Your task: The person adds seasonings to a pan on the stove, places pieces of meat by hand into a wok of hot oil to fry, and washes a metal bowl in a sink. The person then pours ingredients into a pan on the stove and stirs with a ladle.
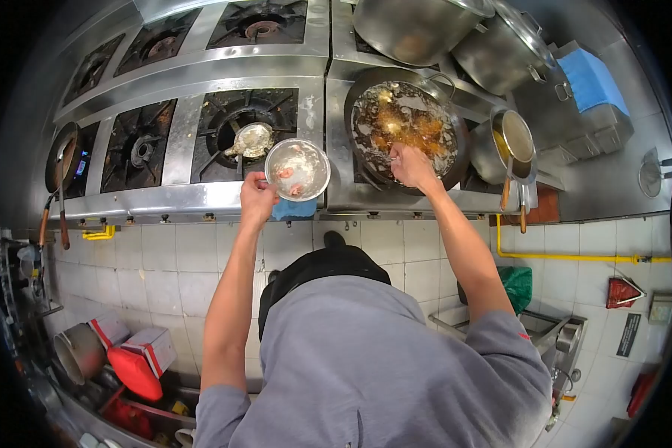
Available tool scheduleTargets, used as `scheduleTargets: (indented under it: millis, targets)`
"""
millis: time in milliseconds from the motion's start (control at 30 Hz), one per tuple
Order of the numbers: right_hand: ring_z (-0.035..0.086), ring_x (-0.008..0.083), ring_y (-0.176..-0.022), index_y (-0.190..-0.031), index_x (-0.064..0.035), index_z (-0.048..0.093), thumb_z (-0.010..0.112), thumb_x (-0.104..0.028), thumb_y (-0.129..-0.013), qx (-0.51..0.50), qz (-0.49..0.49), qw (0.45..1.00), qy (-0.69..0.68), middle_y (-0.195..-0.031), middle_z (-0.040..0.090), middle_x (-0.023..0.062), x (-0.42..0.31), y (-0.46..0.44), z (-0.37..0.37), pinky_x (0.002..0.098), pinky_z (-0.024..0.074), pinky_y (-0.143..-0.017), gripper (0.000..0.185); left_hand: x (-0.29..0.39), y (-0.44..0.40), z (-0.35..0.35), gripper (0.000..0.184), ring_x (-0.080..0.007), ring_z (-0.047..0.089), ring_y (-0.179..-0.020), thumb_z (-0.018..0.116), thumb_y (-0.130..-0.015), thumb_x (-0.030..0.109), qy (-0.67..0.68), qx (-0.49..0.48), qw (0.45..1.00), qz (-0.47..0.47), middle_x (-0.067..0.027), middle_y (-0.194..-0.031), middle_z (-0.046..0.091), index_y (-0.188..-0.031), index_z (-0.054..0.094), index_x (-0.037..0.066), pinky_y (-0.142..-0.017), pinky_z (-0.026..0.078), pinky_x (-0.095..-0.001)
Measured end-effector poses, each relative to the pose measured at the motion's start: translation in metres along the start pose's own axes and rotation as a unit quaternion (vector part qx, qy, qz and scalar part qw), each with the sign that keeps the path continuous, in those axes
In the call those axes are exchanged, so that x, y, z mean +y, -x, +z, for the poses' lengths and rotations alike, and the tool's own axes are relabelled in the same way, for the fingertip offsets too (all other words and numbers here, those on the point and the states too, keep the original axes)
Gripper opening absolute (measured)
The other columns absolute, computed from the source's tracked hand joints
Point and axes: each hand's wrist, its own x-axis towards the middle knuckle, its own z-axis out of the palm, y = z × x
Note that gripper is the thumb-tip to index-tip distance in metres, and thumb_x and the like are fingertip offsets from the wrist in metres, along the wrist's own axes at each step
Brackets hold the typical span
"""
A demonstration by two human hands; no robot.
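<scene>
My left hand (258, 198) grips the rim of a round metal bowl (321, 175) at the stove's front edge. A few pinkish food pieces (284, 172) lie inside, with a whitish residue around them. Over the near side of a large wok (458, 149) is my right hand (412, 166), its fingers drawn together and pointing down. Whatever they may hold is too small or hidden to make out. Dark bubbling oil (442, 112) fills the wok, with golden-brown frying pieces (407, 123) floating in it.
Left of the bowl, a small food-crusted metal dish (253, 140) sits on a burner. A strainer (517, 134) rests on a pot right of the wok. Large pots (418, 33) stand behind. A pan (62, 157) is at far left. A blue cloth (294, 208) hangs below the bowl.
</scene>
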Motion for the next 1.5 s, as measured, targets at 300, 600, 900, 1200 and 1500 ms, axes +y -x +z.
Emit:
scheduleTargets:
  millis: [300, 600, 900, 1200, 1500]
  targets:
    - [0.064, 0.0363, -0.092, -0.097, -0.0039, 0.065, 0.064, -0.006, -0.076, 0.037, -0.072, 0.997, 0.006, -0.093, 0.067, 0.0183, -0.057, 0.02, -0.011, 0.0438, 0.0505, -0.082, 0.021, -0.013, 0.004, -0.002, 0.013, -0.0148, 0.061, -0.061, 0.061, -0.081, 0.001, -0.014, -0.016, 1.0, 0.005, -0.0073, -0.083, 0.054, -0.087, 0.049, 0.002, -0.053, 0.054, -0.0266]
    - [0.051, 0.0361, -0.113, -0.123, 0.0016, 0.052, 0.065, -0.003, -0.076, 0.026, -0.334, 0.937, -0.101, -0.117, 0.056, 0.0169, -0.144, -0.003, 0.105, 0.0427, 0.0427, -0.098, 0.049, 0.012, 0.037, -0.004, 0.013, -0.0126, 0.059, -0.055, 0.06, -0.079, 0.0, -0.001, 0.008, 0.998, 0.068, -0.006, -0.079, 0.055, -0.083, 0.048, 0.001, -0.048, 0.05, -0.0254]
    - [0.056, 0.0349, -0.099, -0.105, -0.0029, 0.058, 0.06, -0.002, -0.08, 0.027, -0.311, 0.94, -0.14, -0.104, 0.057, 0.0152, -0.176, 0.016, 0.113, 0.0441, 0.0487, -0.083, 0.026, 0.026, 0.07, -0.036, 0.011, -0.0149, 0.062, -0.053, 0.06, -0.077, 0.006, -0.029, 0.062, 0.991, 0.114, -0.0089, -0.064, 0.06, -0.079, 0.052, -0.001, -0.05, 0.048, -0.0309]
    - [0.064, 0.0254, -0.068, -0.096, -0.0033, 0.06, 0.062, -0.001, -0.08, -0.062, -0.151, 0.953, -0.257, -0.077, 0.064, 0.0118, -0.18, 0.038, 0.123, 0.0358, 0.0506, -0.063, 0.016, 0.022, 0.099, -0.049, 0.013, -0.0156, 0.062, -0.052, 0.061, -0.076, 0.01, -0.043, 0.055, 0.992, 0.101, -0.0107, -0.06, 0.06, -0.079, 0.053, 0.0, -0.051, 0.048, -0.0322]
    - [0.067, 0.0127, -0.085, -0.096, -0.0053, 0.059, 0.065, -0.001, -0.083, -0.167, 0.06, 0.758, -0.628, -0.097, 0.065, 0.0042, -0.158, 0.06, 0.069, 0.0253, 0.0532, -0.067, 0.015, 0.01, 0.109, -0.029, 0.01, -0.0115, 0.061, -0.053, 0.061, -0.077, 0.002, 0.029, 0.01, 0.995, 0.091, -0.0055, -0.067, 0.059, -0.082, 0.053, 0.0, -0.047, 0.047, -0.0249]
